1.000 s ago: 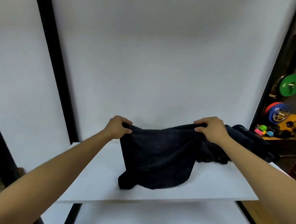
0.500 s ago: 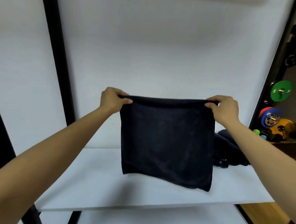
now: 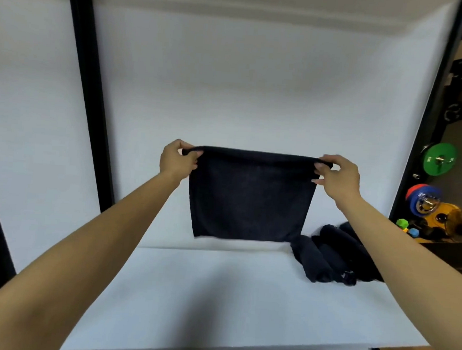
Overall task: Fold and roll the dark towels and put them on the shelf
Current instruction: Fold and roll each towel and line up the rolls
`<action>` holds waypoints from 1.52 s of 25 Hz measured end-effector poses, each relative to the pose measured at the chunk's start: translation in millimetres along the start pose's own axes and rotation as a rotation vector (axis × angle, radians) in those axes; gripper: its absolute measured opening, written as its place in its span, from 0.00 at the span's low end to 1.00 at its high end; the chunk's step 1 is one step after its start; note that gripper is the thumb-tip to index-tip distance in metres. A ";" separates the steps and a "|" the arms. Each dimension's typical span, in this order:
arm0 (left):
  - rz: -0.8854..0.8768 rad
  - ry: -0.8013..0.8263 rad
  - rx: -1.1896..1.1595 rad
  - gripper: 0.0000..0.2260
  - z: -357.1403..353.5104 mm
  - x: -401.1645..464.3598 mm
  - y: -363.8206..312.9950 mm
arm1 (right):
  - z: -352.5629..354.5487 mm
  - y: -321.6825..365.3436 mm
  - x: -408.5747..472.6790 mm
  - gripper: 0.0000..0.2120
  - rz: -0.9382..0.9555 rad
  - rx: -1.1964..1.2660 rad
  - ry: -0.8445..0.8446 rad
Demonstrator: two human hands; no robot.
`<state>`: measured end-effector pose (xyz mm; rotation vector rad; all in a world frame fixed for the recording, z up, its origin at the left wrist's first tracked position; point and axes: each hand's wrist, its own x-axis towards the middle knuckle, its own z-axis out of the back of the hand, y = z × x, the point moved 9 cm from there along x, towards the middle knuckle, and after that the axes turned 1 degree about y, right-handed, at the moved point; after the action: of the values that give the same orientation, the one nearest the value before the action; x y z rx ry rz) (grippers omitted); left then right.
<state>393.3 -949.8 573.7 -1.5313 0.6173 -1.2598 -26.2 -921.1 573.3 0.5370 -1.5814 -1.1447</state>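
Two hands (image 3: 257,167) on unmarked dark towel (image 3: 251,196).

left hand (image 3: 177,158), right hand (image 3: 336,174) pinch towel (image 3: 250,195) | hangs above shelf (image 3: 216,296) | apparently doubled

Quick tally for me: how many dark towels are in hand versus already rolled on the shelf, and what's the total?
Towel held up, unrolled, left hand and right hand pinching its top corners: 1
Rolled towels lying on the white shelf, at its right: at least 3, the far ones overlap and are hard to separate
Total: at least 4
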 end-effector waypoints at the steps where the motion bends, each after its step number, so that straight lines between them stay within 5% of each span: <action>1: -0.031 0.014 -0.021 0.05 1.1 -7.4 -2.7 | 3.0 2.2 -7.9 0.05 0.010 0.024 0.009; 5: 0.015 0.199 0.077 0.04 2.2 -83.2 57.9 | 15.3 -55.9 -76.2 0.03 -0.090 -0.073 0.094; 9: 0.244 0.421 0.225 0.10 13.8 -182.6 166.5 | 30.8 -150.9 -170.6 0.04 -0.326 -0.295 0.331; 12: 0.340 0.468 0.243 0.11 17.4 -222.7 181.8 | 45.4 -170.1 -208.5 0.02 -0.372 -0.328 0.426; 19: 0.374 0.335 0.250 0.10 17.1 -259.7 156.5 | 78.0 -167.1 -228.8 0.03 -0.392 -0.269 0.445; 25: 0.408 0.095 0.082 0.11 17.5 -237.5 146.0 | 57.5 -157.4 -181.8 0.10 -0.477 -0.003 0.295; 28: 0.400 0.024 -0.039 0.26 -1.6 -196.4 146.6 | 25.3 -148.4 -137.3 0.20 -0.421 0.083 0.251; 31: 0.401 0.121 0.432 0.39 -26.3 -189.3 177.0 | -2.8 -174.5 -127.1 0.30 -0.356 -0.185 0.353; 34: 0.269 0.323 0.963 0.33 -55.1 -205.7 212.4 | -39.8 -215.7 -148.7 0.24 -0.216 -0.632 0.627; 38: 0.171 0.517 1.219 0.35 -93.0 -207.1 237.0 | -83.0 -234.1 -161.6 0.20 -0.040 -0.872 0.814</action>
<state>289.2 -891.4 268.0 -0.1452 0.1706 -1.4653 55.3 -926.5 288.5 0.3568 -0.3111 -1.2827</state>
